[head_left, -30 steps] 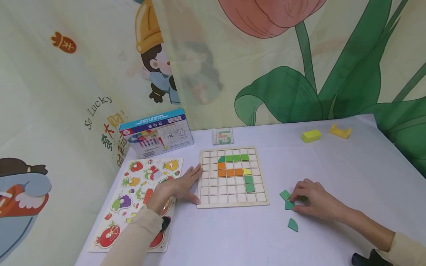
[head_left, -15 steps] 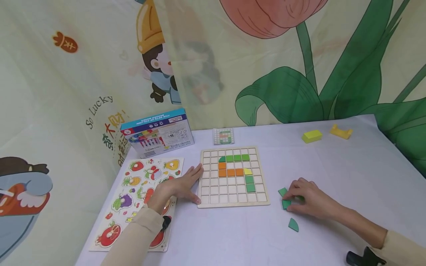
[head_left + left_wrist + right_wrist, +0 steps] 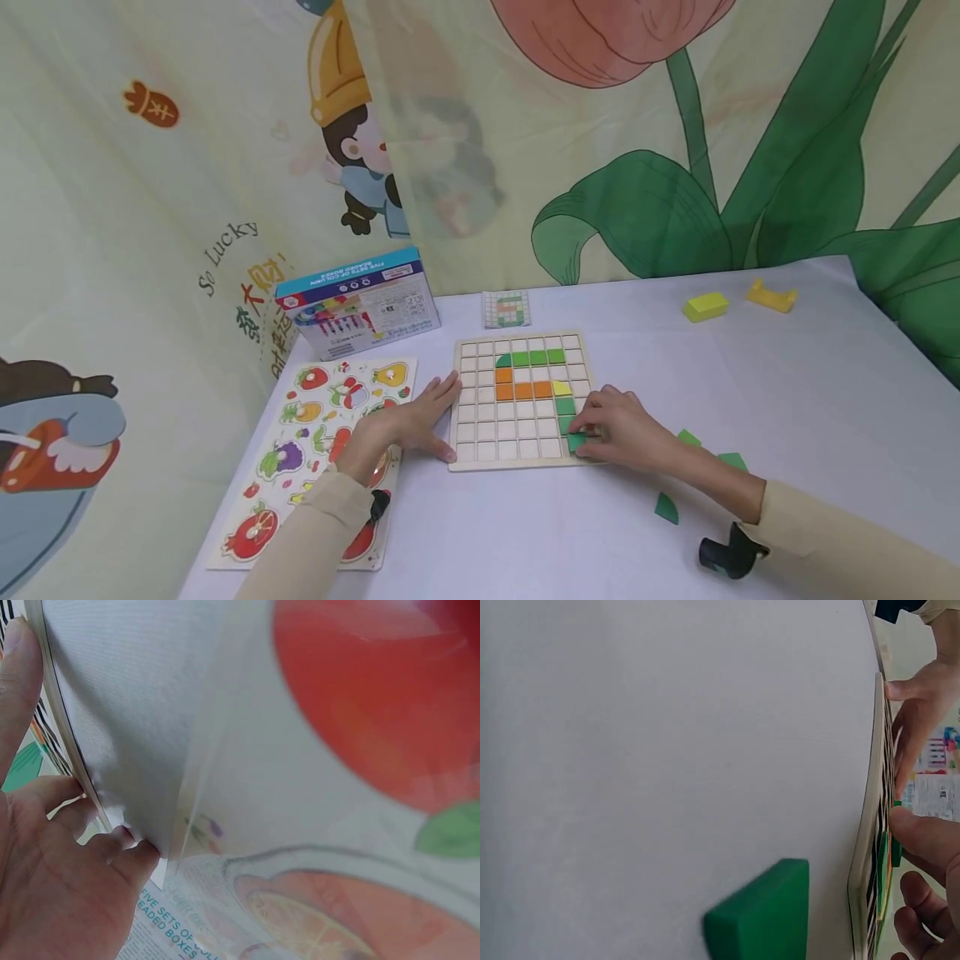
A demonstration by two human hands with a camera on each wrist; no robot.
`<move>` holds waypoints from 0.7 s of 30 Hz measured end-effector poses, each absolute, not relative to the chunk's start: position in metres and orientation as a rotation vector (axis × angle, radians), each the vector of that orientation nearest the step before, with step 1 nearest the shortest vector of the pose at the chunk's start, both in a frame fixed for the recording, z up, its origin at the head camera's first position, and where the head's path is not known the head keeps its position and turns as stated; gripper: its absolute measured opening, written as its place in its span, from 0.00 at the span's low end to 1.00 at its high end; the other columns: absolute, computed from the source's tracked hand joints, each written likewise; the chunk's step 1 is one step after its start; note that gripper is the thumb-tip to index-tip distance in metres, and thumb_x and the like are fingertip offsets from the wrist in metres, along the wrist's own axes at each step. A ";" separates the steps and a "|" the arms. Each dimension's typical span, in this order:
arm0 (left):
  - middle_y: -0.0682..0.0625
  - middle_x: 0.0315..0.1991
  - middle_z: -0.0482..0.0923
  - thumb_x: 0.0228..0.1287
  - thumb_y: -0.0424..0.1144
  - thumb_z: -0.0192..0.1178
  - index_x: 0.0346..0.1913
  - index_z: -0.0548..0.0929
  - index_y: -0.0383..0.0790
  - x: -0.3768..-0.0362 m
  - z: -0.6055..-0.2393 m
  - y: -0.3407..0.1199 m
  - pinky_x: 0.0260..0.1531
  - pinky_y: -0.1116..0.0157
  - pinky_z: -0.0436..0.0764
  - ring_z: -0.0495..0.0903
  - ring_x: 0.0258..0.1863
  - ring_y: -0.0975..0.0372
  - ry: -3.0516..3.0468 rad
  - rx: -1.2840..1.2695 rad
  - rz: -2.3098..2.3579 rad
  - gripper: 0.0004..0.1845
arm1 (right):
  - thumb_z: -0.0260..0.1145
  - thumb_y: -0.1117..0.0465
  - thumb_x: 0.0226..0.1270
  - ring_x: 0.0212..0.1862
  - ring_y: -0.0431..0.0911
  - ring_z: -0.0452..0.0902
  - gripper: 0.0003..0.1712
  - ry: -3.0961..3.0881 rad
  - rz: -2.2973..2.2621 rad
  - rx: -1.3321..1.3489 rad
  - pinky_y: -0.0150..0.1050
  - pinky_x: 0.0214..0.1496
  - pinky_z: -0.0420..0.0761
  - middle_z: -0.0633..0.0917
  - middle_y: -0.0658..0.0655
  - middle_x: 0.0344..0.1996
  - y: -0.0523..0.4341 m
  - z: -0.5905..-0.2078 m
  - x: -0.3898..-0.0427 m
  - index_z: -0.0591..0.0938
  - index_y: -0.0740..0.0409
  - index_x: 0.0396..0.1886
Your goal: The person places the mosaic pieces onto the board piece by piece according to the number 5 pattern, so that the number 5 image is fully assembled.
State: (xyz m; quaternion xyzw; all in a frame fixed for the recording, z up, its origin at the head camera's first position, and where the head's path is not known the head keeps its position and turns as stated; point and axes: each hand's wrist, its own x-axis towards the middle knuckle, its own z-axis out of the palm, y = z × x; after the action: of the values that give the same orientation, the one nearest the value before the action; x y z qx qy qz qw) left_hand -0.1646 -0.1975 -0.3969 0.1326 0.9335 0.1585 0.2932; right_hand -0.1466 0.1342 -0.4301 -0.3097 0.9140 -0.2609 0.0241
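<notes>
A square wooden grid board [image 3: 468,466] lies mid-table, bearing green, orange and yellow tiles. My left hand [image 3: 411,423] touches the board's left edge with its fingers extended. Over the lower right cells, my right hand [image 3: 626,432] pinches a green tile [image 3: 575,442] between thumb and fingers. The right wrist view shows this green tile [image 3: 898,855] at the thumb tip, close over the board; contact with the cell cannot be told. Loose green pieces lie right of the board: a quarter-circle piece [image 3: 666,507], one piece [image 3: 732,460] and another [image 3: 688,437], both partly behind the right forearm.
A fruit picture board [image 3: 247,467] lies under the left forearm. Behind it stands a printed box [image 3: 360,304]. A small pattern card [image 3: 506,309] lies beyond the grid board. At the back right are a yellow block [image 3: 705,307] and a yellow curved piece [image 3: 771,296].
My right hand has moved left from the loose green pieces to the board's lower right, carrying a green tile. The left hand has stayed at the board's edge.
</notes>
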 end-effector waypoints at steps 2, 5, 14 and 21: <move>0.56 0.80 0.30 0.51 0.51 0.72 0.78 0.43 0.50 -0.165 -0.397 -0.197 0.74 0.47 0.52 0.32 0.79 0.55 2.488 0.359 0.416 0.59 | 0.77 0.58 0.49 0.40 0.36 0.65 0.12 2.812 -0.822 -0.953 0.35 0.40 0.60 0.77 0.39 0.30 0.130 -0.432 -0.147 0.89 0.43 0.35; 0.56 0.80 0.30 0.51 0.51 0.72 0.78 0.42 0.50 -0.165 -0.397 -0.197 0.75 0.48 0.51 0.31 0.79 0.55 2.489 0.360 0.411 0.59 | 0.78 0.57 0.48 0.41 0.37 0.66 0.12 2.800 -0.821 -0.951 0.35 0.40 0.61 0.78 0.39 0.31 0.128 -0.434 -0.147 0.89 0.43 0.35; 0.57 0.80 0.30 0.51 0.50 0.72 0.78 0.42 0.51 -0.165 -0.397 -0.197 0.74 0.47 0.52 0.31 0.79 0.55 2.484 0.344 0.424 0.59 | 0.78 0.57 0.49 0.38 0.36 0.64 0.12 2.829 -0.828 -0.886 0.35 0.39 0.60 0.77 0.38 0.29 0.125 -0.438 -0.148 0.89 0.44 0.36; 0.57 0.80 0.30 0.51 0.50 0.73 0.78 0.42 0.51 -0.165 -0.398 -0.196 0.74 0.47 0.52 0.31 0.79 0.55 2.488 0.345 0.422 0.59 | 0.77 0.58 0.50 0.40 0.37 0.66 0.10 2.818 -0.842 -0.865 0.36 0.41 0.61 0.78 0.37 0.30 0.127 -0.439 -0.147 0.88 0.41 0.33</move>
State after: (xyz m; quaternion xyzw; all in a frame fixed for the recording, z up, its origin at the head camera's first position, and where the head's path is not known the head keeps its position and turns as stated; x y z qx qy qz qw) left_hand -0.1655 -0.1964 -0.3979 0.1295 0.9340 0.1583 0.2929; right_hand -0.1473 0.1270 -0.4394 -0.2820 0.9186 -0.2743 0.0382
